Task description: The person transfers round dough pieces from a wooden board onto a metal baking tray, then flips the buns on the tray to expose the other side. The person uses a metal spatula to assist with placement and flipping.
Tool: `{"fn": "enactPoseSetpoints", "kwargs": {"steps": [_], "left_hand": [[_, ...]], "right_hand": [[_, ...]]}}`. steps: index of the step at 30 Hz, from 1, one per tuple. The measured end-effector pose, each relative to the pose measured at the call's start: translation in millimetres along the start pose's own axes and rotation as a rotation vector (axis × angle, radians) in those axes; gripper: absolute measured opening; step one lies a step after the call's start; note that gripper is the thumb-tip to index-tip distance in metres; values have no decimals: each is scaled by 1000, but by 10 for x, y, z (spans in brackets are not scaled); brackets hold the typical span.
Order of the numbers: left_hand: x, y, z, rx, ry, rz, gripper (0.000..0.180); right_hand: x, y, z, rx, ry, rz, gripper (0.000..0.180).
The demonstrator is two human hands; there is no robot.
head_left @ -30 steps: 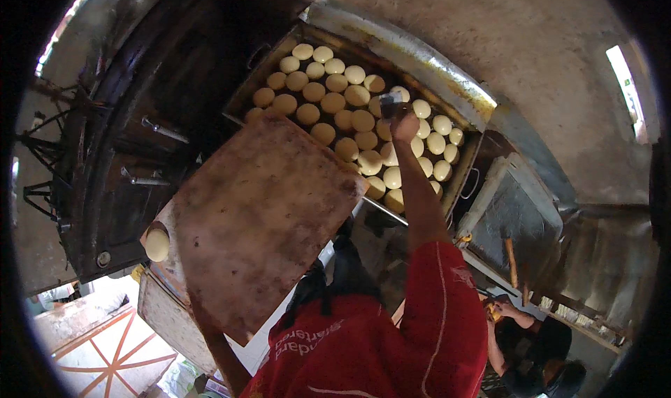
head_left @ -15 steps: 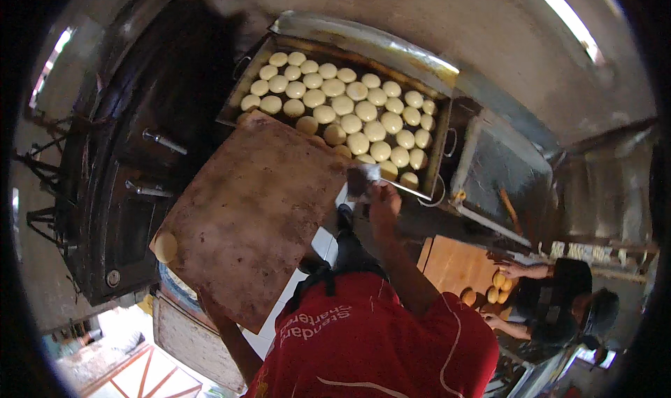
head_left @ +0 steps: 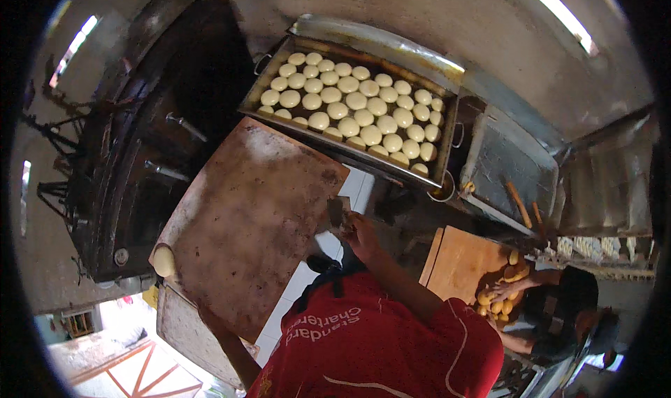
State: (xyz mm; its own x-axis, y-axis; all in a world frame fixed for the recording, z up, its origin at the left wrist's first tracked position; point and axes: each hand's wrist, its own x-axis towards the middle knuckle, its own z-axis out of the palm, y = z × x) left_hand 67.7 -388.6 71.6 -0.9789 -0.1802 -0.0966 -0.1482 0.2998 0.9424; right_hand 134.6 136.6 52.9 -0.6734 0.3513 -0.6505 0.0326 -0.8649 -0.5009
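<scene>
My right hand (head_left: 361, 234) is closed around a flat metal dough scraper (head_left: 339, 213), held over the right edge of a large brown board (head_left: 241, 213). Under the board's near left edge, my left hand (head_left: 210, 315) supports it, its fingers mostly hidden behind the board. One pale round dough piece (head_left: 164, 260) lies at the board's left corner, and white flour dusts the far corner. Beyond the board is a wide rectangular frying pan (head_left: 447, 136) of dark oil, filled with several rows of pale round dough pieces (head_left: 356, 101).
To the left stands a dark metal oven (head_left: 150, 139) with handles. Right of the pan is a metal tray (head_left: 507, 167) with a wooden stick (head_left: 518, 204). A co-worker (head_left: 559, 307) handles golden buns (head_left: 498, 304) at a wooden table (head_left: 461, 262).
My right hand and the scraper have moved back from the pan's near edge toward the board. The board sits slightly farther from the pan. The co-worker's hands now reach among the buns.
</scene>
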Motion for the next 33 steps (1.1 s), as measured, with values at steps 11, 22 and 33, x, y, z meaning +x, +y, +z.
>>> {"fn": "enactPoseSetpoints", "kwargs": {"steps": [11,22,33], "left_hand": [[-1672,385,-308,-725,536,-342,75],[-3747,-645,-676,-940,1056,-87,71],[-2608,-2003,-1434,-1087,1489,-243,67]], "right_hand": [[416,182,366,-439,-309,25,18],[1141,1205,798,-769,-490,381,22],[2190,3794,1562,-1822,-331,-534,37]]}}
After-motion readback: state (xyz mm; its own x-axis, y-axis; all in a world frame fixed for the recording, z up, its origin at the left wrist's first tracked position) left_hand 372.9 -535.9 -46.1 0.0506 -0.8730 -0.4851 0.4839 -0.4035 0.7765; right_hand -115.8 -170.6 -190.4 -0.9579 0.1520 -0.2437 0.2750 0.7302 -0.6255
